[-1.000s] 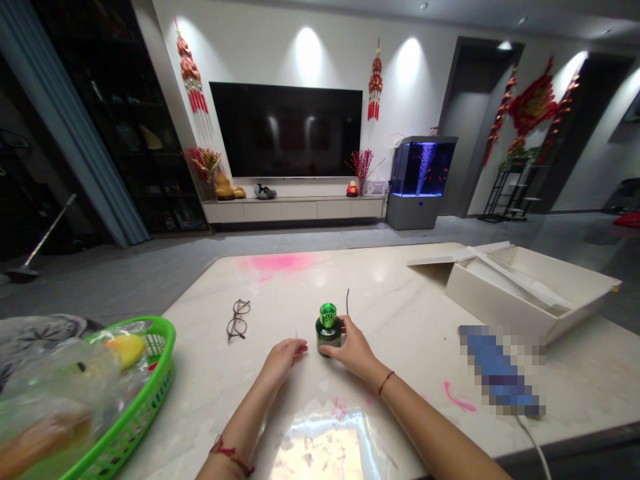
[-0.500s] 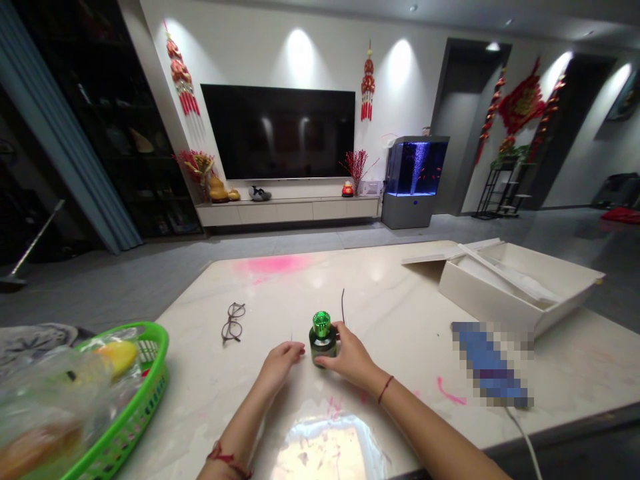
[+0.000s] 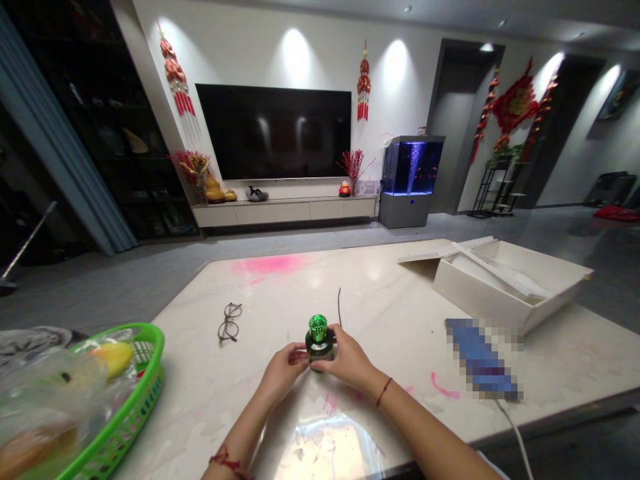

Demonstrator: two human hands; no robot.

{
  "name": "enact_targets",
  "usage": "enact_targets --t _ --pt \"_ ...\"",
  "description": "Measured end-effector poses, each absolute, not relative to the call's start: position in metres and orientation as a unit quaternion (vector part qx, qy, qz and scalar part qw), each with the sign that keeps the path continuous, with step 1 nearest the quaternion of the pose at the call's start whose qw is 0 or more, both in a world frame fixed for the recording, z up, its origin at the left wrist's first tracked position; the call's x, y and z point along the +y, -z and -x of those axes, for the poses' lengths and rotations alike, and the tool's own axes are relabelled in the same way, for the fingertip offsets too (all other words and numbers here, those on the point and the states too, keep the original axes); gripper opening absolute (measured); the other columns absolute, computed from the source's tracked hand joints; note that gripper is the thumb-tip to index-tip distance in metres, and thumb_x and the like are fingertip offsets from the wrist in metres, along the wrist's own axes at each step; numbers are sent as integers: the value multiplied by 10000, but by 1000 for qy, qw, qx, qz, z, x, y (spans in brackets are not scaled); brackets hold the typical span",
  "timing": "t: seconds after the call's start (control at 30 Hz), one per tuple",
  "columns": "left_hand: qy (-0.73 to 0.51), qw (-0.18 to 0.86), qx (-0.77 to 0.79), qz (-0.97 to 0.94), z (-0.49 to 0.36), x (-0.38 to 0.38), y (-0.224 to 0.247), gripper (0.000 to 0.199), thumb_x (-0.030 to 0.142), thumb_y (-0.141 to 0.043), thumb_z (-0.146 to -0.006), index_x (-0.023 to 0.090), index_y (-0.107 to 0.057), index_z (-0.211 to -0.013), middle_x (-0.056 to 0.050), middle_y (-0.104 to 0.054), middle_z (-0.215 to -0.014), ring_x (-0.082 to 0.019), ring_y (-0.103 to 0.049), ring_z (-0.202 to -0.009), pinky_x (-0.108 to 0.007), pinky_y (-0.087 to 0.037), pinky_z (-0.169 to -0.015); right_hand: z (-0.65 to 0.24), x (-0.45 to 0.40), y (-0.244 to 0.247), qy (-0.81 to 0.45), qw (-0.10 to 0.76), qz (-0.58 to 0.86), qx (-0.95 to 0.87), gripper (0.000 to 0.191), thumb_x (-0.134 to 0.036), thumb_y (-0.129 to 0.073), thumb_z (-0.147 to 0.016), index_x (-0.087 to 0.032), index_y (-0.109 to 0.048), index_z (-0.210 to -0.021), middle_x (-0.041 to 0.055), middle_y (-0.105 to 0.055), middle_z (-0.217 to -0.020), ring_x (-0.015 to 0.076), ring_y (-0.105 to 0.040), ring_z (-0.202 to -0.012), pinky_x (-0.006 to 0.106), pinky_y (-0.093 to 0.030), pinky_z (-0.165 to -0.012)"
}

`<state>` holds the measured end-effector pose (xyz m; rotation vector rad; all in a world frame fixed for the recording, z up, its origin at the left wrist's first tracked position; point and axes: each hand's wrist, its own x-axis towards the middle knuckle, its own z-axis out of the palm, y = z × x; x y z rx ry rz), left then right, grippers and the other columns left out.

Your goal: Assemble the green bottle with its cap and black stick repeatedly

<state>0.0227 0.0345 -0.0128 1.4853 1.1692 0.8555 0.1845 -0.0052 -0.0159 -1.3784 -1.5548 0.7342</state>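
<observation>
A small dark green glass bottle [image 3: 319, 353] with a shiny, faceted green cap [image 3: 318, 327] stands upright near the middle of the marble-look table [image 3: 280, 300]. My right hand [image 3: 347, 355] is wrapped round its right side, thumb in front and fingers behind. From the left, my left hand [image 3: 286, 368] reaches in with curled fingers, and its fingertips meet the bottle's left side. Part of the bottle's lower body is hidden by my thumbs. Beyond the right hand lies a thin black strip [image 3: 339, 307]. To the left rest folded-out eyeglasses [image 3: 230, 323].
A green plastic basket [image 3: 156, 360] with bagged items stands at the left edge. On the right are an open white box [image 3: 480, 297] and a blurred blue object [image 3: 480, 360] with a white cable [image 3: 515, 430]. Pink stains [image 3: 270, 265] mark the table.
My left hand has moved right and its fingers have come to the bottle's side. The right hand keeps its hold. The whole view has shifted slightly.
</observation>
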Motion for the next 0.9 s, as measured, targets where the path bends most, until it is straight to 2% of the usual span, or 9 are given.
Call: enact_targets --t 0.57,0.9 --pt "-301 489 461 -677 -15 32 15 362 251 -684 -537 128 -622 -872 -83 -698 -826 -230 -628 -842 -344 -462 -792 -190 -8 14 -330 429 553 -634 589 -282 -774 -506 -191 -509 -1024 55 -639 -953 205 -592 -883 318 -445 -757" --pt "-224 436 439 -753 -11 30 6 445 250 -682 -573 137 -615 -998 -85 -683 -946 -213 -596 -866 -325 -436 -792 -197 -4 16 -393 419 494 -653 595 -214 -786 -470 -171 -539 -1010 55 -635 -997 195 -588 -914 316 -449 -791"
